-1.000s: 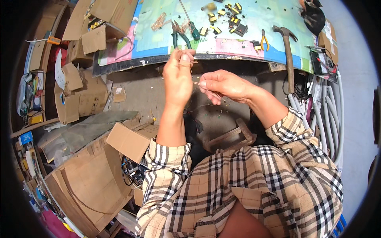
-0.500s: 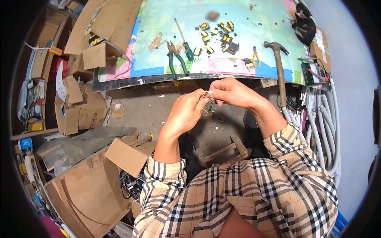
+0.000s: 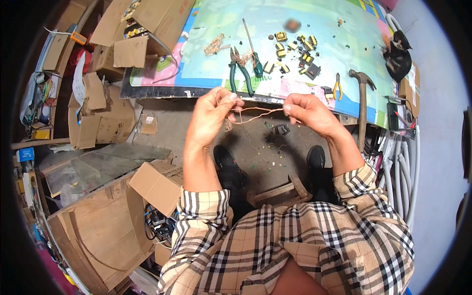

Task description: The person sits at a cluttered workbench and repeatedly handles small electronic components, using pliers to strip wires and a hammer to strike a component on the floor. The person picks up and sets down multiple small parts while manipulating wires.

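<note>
Thin copper wire [image 3: 260,116] stretches loosely between my two hands, just off the table's near edge and above the floor. My left hand [image 3: 212,110] is closed around a small bunch of it, with loops poking out by the fingertips. In a pinch, my right hand [image 3: 307,112] grips the wire's other end. Beyond my left hand lie green-handled pliers [image 3: 240,73] with their jaws apart. A green-handled screwdriver [image 3: 257,66] rests beside them, some copper strands between the two. Another tangle of copper wire [image 3: 215,45] sits to their left.
Several small yellow-and-black transformers [image 3: 306,56] are scattered over the table mat [image 3: 216,69]. Yellow-handled cutters [image 3: 337,87] and a hammer [image 3: 363,98] lie at right, near a black cat [image 3: 398,59]. Cardboard boxes [image 3: 105,118] stand at left, grey tubes [image 3: 403,177] at right, a wooden stool [image 3: 275,191] below.
My hands have drawn apart, left hand leftward and right hand rightward, pulling the wire out between them. The whole view has shifted slightly.
</note>
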Demonstrator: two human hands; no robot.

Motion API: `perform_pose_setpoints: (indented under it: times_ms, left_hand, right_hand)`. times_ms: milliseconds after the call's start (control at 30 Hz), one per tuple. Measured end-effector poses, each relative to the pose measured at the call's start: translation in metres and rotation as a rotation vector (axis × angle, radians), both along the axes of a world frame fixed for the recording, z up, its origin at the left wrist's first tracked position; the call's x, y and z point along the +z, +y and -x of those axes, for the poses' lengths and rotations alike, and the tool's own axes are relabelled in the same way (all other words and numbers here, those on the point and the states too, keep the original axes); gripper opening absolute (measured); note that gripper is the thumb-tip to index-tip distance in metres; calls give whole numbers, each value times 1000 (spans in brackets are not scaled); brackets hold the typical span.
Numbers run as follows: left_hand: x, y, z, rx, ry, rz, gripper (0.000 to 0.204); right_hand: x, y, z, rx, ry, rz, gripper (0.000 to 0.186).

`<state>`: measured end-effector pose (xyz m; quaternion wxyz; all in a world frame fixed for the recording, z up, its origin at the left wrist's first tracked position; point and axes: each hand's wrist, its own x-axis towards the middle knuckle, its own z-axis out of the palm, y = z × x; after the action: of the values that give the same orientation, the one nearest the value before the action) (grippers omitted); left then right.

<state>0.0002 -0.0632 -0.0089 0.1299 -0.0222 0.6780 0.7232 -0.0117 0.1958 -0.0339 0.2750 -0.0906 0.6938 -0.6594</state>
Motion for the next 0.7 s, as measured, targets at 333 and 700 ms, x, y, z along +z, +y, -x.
perform_pose_setpoints:
  times_ms: [333, 700]
  left_hand:
    - [39, -41, -27, 84, 63, 378, 15]
    - [63, -73, -65, 443, 400, 89, 36]
  right_hand:
    - [6, 71, 22, -315, 53, -166, 16]
    - [-49, 99, 35, -121, 297, -931, 29]
